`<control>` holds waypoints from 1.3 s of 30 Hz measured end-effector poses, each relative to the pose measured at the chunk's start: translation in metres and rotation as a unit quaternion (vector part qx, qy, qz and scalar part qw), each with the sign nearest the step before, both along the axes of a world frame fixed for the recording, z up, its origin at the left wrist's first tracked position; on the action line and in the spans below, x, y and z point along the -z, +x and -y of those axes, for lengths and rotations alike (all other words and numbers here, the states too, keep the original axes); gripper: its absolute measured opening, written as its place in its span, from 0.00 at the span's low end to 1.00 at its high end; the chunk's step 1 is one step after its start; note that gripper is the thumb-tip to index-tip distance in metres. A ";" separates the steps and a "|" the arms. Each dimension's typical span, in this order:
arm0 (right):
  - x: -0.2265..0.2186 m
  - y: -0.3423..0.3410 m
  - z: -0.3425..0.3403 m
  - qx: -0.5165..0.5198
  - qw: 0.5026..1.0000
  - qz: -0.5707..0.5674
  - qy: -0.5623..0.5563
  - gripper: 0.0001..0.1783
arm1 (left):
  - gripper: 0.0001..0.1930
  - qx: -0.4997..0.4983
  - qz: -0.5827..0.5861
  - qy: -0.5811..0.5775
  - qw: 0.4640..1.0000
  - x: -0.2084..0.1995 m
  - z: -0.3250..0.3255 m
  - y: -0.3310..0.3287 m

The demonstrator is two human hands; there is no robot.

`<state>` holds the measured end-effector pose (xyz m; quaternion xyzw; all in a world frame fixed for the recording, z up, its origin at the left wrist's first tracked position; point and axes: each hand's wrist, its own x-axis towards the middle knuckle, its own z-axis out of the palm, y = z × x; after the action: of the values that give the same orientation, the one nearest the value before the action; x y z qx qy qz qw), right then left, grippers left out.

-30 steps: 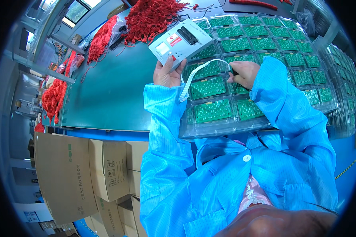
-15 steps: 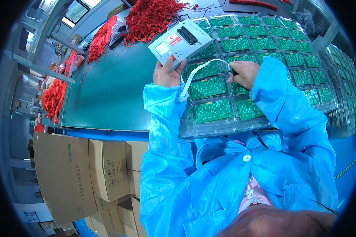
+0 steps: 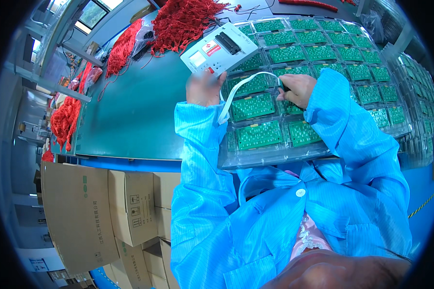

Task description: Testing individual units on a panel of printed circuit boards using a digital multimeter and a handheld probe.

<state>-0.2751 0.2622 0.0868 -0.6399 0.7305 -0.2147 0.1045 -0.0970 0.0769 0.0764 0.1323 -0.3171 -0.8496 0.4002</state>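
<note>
My left hand (image 3: 204, 90) grips the lower edge of a white chip programmer (image 3: 226, 61); part of that hand looks blurred. The device carries a black socket, a small lit screen and a red button near my thumb. From it a flat white ribbon cable (image 3: 230, 99) arches to my right hand (image 3: 299, 90). There my fingers pinch the dark connector at the cable's end, low over a green circuit board (image 3: 293, 107). My fingers partly cover the connector, so whether it touches the board I cannot tell. Rows of similar boards lie in a clear plastic tray (image 3: 275, 158).
Another stack of clear trays with boards (image 3: 419, 89) stands at the right. Red cord bundles (image 3: 185, 21) lie at the back of the green table (image 3: 135, 115), with more along its left side. Cardboard boxes (image 3: 77, 212) are piled at the lower left.
Both hands, the programmer and the cable keep nearly the same place. My left thumb is blurred now, around the lower edge of the programmer.
</note>
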 end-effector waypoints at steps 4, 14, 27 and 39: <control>-0.001 0.001 0.000 0.002 1.000 0.001 0.003 0.09 | 0.19 -0.003 0.001 -0.001 1.000 -0.001 0.000 0.000; -0.002 0.001 0.001 -0.016 0.999 0.023 -0.032 0.08 | 0.18 -0.014 0.014 -0.012 1.000 0.001 0.002 0.000; -0.017 -0.013 -0.031 0.094 0.874 0.469 -0.083 0.03 | 0.19 -0.015 0.014 -0.027 0.999 0.003 0.002 -0.001; 0.007 -0.012 -0.025 0.044 0.859 0.496 -0.120 0.06 | 0.21 -0.042 0.046 -0.018 0.998 0.003 0.000 -0.001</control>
<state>-0.2873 0.2874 0.0798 -0.4235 0.5777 -0.5942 0.3659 -0.0978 0.0764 0.0738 0.1769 -0.3446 -0.8192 0.4229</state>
